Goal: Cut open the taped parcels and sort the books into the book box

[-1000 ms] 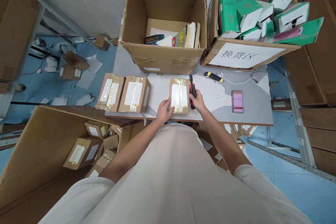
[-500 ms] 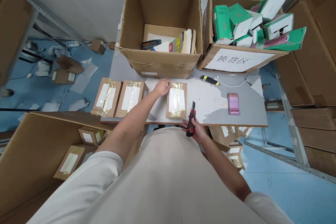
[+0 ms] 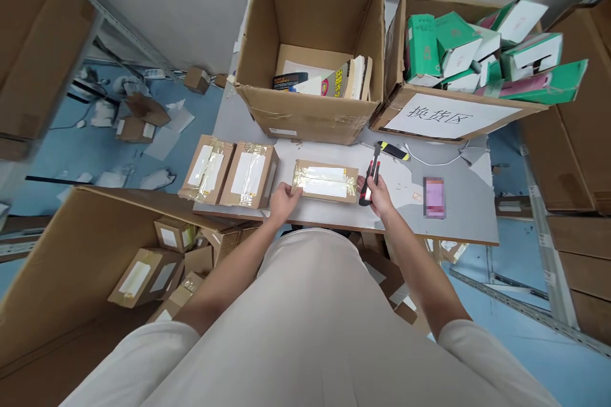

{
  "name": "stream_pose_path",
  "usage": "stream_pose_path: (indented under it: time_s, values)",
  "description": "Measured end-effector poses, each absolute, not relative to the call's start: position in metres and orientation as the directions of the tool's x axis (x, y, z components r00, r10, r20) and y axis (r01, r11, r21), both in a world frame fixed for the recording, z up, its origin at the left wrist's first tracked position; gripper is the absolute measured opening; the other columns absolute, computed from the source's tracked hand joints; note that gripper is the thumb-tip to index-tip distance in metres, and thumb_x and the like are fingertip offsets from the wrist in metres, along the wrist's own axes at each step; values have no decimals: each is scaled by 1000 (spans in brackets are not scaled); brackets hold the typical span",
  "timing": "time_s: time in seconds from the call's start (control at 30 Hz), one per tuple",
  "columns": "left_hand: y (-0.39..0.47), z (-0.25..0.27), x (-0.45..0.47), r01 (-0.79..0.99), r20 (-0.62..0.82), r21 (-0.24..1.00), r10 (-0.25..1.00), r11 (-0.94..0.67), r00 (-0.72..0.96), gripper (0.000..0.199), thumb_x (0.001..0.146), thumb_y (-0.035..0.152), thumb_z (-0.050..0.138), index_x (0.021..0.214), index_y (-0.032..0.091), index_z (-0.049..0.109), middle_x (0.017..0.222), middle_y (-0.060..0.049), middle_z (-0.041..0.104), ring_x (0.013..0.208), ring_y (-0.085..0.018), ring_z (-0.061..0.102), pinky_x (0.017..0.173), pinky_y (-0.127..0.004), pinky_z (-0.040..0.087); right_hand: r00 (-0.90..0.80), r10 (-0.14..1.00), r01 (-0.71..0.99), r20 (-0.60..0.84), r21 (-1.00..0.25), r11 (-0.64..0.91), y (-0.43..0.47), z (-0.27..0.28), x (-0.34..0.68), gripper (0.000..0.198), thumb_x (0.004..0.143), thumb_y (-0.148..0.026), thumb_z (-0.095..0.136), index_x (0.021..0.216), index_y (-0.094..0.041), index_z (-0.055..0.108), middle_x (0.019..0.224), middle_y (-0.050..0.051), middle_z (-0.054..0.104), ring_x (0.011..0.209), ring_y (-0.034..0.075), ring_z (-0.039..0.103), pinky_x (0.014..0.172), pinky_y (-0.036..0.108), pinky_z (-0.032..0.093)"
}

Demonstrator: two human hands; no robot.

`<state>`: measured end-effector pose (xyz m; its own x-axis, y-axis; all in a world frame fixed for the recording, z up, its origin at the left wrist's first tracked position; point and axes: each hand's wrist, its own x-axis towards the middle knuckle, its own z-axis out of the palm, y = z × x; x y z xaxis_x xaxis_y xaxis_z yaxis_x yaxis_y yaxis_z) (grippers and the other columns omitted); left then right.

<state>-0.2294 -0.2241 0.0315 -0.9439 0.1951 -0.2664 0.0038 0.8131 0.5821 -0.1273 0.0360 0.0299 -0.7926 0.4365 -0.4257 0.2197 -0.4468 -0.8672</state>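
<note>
You had turned the small box [image 3: 325, 182] sideways on the worktop [image 3: 468, 203], its taped seam now running left to right. Your left hand [image 3: 284, 202] pinched its near left corner; your right hand [image 3: 380, 196] gripped a box cutter [image 3: 370, 181] just beside its other end. Behind, a large carton [image 3: 310, 113] held books [image 3: 341, 81]; a labelled carton [image 3: 395, 51] brimmed with green-and-white boxes [image 3: 456, 38].
</note>
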Motion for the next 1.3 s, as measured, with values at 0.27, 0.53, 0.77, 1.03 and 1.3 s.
stream_pose_path:
  time_s: [0.27, 0.53, 0.77, 1.03, 1.3]
  values:
    - [-216, 34, -220, 314, 44, 518, 341, 796, -939, 57, 76, 32, 54, 128, 12, 43, 131, -19, 50, 128, -28, 44, 105, -43, 37, -807, 480, 396, -342, -918, 10, 48, 39, -127, 44, 82, -51, 55, 115, -22, 53, 75, 0, 64, 68, 15, 64, 70, 33, 54]
    - [-184, 46, -256, 687, -148, 249, 728, 683, -669, 113, 58, 68, 68, 147, 13, 26, 155, -22, 21, 144, -40, 13, 114, -58, 3, -796, 340, 566, -500, -814, 129, 54, 46, -76, 71, 81, -37, 57, 147, -33, 31, 86, -1, 63, 46, 8, 54, 44, 25, 51]
    - [-183, 40, -254, 671, -123, 277, 718, 688, -686, 115, 56, 70, 69, 147, 13, 28, 149, -22, 33, 140, -40, 22, 114, -58, 2, -790, 265, 589, -552, -805, 77, 59, 45, -77, 69, 80, -26, 60, 144, -36, 37, 75, -4, 60, 43, 7, 52, 36, 21, 47]
    - [-181, 38, -257, 645, -132, 277, 693, 712, -708, 110, 57, 63, 71, 146, 13, 30, 146, -21, 36, 138, -40, 27, 115, -56, 4, -807, 175, 590, -564, -751, 298, 76, 69, -85, 64, 82, -21, 60, 143, -33, 42, 56, -6, 55, 35, 8, 49, 35, 22, 45]
    - [-182, 35, -256, 658, -94, 289, 705, 695, -703, 110, 58, 67, 67, 145, 11, 30, 143, -23, 38, 135, -40, 29, 114, -57, 4, -744, 158, 642, -649, -629, 439, 65, 91, -79, 64, 88, -26, 53, 148, -31, 32, 61, -4, 58, 38, 10, 50, 41, 23, 43]
